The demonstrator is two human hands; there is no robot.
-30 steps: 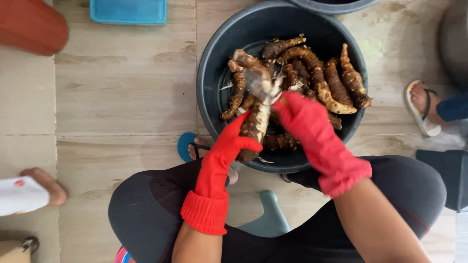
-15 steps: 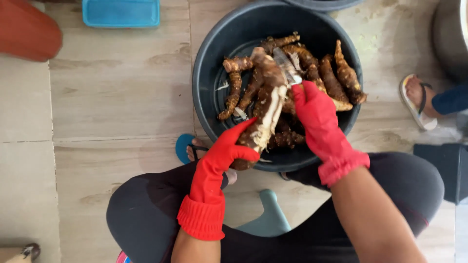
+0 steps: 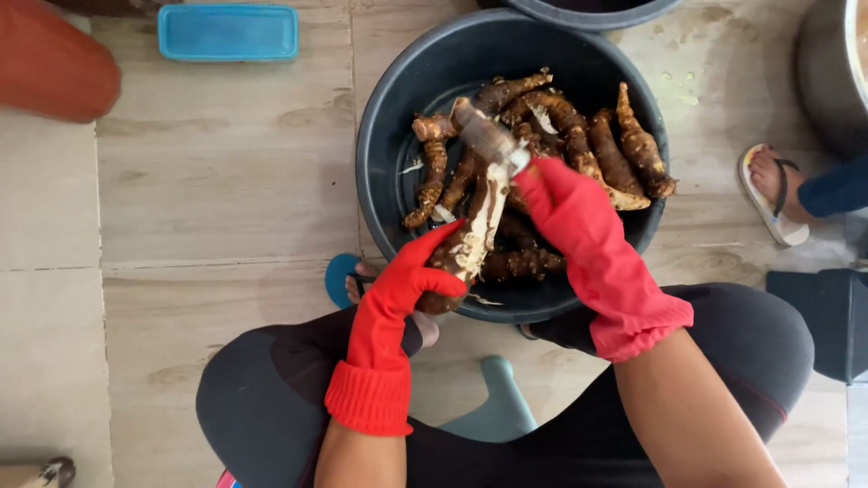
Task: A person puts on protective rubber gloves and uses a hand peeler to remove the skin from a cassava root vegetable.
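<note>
while the left hand (image 3: 411, 280) clenched the near end of the half-peeled root (image 3: 475, 226) over the dark basin (image 3: 389, 181), the right hand (image 3: 565, 212) gripped a blade (image 3: 488, 140) against its far end. a slip on the wet skin could likely drive the blade toward the left glove.

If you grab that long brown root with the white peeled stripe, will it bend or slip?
The long brown root with a white peeled strip probably stays stiff: the red-gloved left hand grips only its lower end, yet it stands out straight. The bare strip may be slippery. Its rounded shape could roll.
</note>
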